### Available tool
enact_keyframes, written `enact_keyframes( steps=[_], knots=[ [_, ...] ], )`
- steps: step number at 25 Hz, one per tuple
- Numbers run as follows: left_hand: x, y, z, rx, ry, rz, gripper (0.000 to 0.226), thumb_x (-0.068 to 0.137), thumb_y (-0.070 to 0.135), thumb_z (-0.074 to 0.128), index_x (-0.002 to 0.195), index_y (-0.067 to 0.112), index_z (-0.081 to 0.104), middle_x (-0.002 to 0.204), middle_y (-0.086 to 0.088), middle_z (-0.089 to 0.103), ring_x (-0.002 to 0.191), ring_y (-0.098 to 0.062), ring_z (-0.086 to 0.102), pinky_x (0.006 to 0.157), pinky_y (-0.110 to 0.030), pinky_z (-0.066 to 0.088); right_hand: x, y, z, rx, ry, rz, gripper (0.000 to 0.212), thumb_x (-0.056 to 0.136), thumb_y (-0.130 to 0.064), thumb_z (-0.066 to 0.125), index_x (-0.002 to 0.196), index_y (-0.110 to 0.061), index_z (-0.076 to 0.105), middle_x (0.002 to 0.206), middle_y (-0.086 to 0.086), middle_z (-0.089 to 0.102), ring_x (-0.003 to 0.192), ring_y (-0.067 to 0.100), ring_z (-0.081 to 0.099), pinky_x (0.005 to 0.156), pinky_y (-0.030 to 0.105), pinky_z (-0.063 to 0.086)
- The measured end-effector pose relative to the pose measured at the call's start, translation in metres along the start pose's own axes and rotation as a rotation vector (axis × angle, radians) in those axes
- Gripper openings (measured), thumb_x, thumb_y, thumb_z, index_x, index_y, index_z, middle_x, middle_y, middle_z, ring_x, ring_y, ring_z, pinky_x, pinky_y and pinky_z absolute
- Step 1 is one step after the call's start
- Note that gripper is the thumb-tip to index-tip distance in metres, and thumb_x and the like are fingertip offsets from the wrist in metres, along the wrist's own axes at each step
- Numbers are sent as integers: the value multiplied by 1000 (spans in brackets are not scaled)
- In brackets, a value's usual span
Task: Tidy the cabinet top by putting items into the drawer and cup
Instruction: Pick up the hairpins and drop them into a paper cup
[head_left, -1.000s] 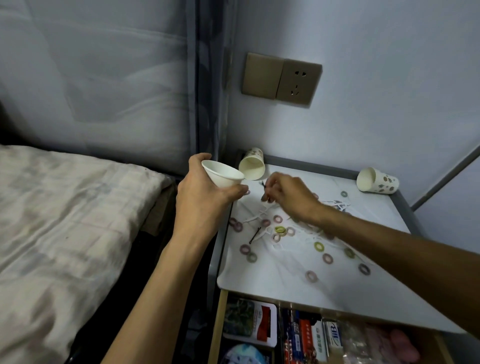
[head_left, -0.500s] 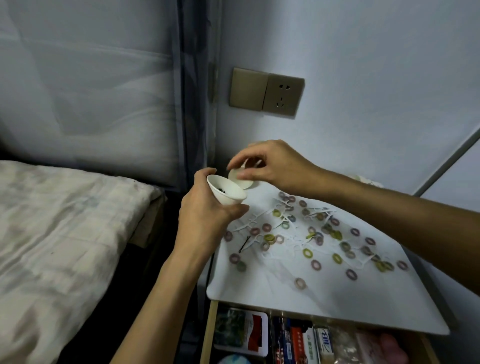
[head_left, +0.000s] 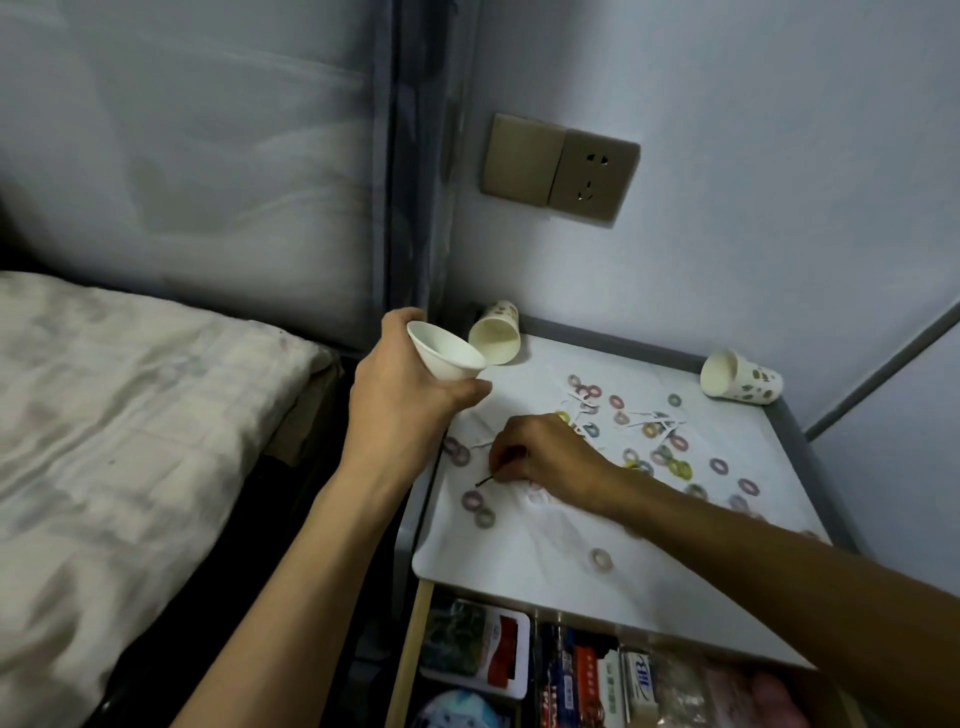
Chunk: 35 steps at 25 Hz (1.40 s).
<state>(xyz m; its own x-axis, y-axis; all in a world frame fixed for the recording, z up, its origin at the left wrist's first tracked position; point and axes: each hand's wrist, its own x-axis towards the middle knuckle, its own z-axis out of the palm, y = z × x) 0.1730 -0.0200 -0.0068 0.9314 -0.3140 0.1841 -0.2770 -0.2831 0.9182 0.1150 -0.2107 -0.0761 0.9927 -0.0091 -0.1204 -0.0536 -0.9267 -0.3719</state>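
White cup (head_left: 448, 357) being gripped tilted by left hand (head_left: 402, 400), thin dark pin (head_left: 485, 481) being pinched against table (head_left: 519, 564) by right hand (head_left: 548, 457), just below cup

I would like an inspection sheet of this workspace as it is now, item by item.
Surface: white cabinet top, strewn with small things.
Job's things: white cup, tilted; coloured rings, scattered; thin dark pin; drawer open, full of packets.
Clutter: left patterned cup and right patterned cup, both on their sides.
Hands: left hand holds the white cup; right hand pinches the dark pin.
Cables: nothing seen.
Surroundings: bed at left; wall socket above.
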Motion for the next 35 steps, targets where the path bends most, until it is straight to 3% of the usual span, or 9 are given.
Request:
enact_keyframes(
  steps=[4,8,12,17,23,27,30,32,35],
  knots=[
    [-1,2,3,8,-12,1,83,64,28,88,135,21,45,114,1,60,102,-17,56,82,-27,46,1,-4,0,-22,-29,33,5,80,-26,73,82,-23,70,81,-9,61,72,6,56,66,21,44],
    [-2,1,3,-4,-24,0,83,65,28,88,135,21,44,110,4,58,98,-14,54,78,-23,41,0,-4,-7,60,-32,102,5,77,-23,73,75,-24,69,57,-10,62,57,5,61,62,24,48],
    [-4,0,2,5,-32,4,83,66,29,88,136,22,44,110,5,57,97,-13,53,77,-23,41,1,-1,-11,87,-12,109,3,81,-21,69,79,-21,68,73,-6,68,70,6,61,67,28,49],
    [-3,-2,3,10,-39,8,83,66,28,88,136,21,43,110,5,56,97,-11,52,69,-16,40,0,1,-10,118,17,140,7,83,-16,67,80,-23,65,79,-3,70,76,12,64,71,31,50],
    [-1,-2,6,14,-38,2,84,65,31,89,135,23,43,109,7,57,94,-9,51,62,-6,37,-4,5,-6,157,100,127,14,82,-13,75,93,-19,78,85,-6,75,77,5,67,70,8,44],
    [-2,-2,8,4,-39,14,84,65,33,89,135,24,43,110,7,59,97,-11,54,68,-12,41,-7,5,-14,359,250,147,13,82,-6,74,90,-15,78,86,-5,76,77,3,70,76,20,55],
    [-4,-1,10,7,-52,22,84,65,32,89,135,24,43,114,3,62,102,-14,58,78,-24,46,-9,-6,-50,384,439,102,11,86,-7,70,93,-13,76,83,-6,72,71,-6,63,68,9,47],
    [-6,0,12,19,-67,25,86,63,30,89,136,24,43,115,2,63,104,-17,60,81,-28,49,-12,-19,-79,376,513,20,9,86,-8,70,92,-11,75,83,-4,71,70,-3,61,67,10,47],
    [-12,6,18,18,-116,27,84,62,26,89,134,26,44,104,12,63,93,-9,60,70,-18,46,-21,-41,-97,153,450,-191,8,83,-8,73,89,-11,76,86,-5,69,77,0,60,71,10,44]
  ],
)
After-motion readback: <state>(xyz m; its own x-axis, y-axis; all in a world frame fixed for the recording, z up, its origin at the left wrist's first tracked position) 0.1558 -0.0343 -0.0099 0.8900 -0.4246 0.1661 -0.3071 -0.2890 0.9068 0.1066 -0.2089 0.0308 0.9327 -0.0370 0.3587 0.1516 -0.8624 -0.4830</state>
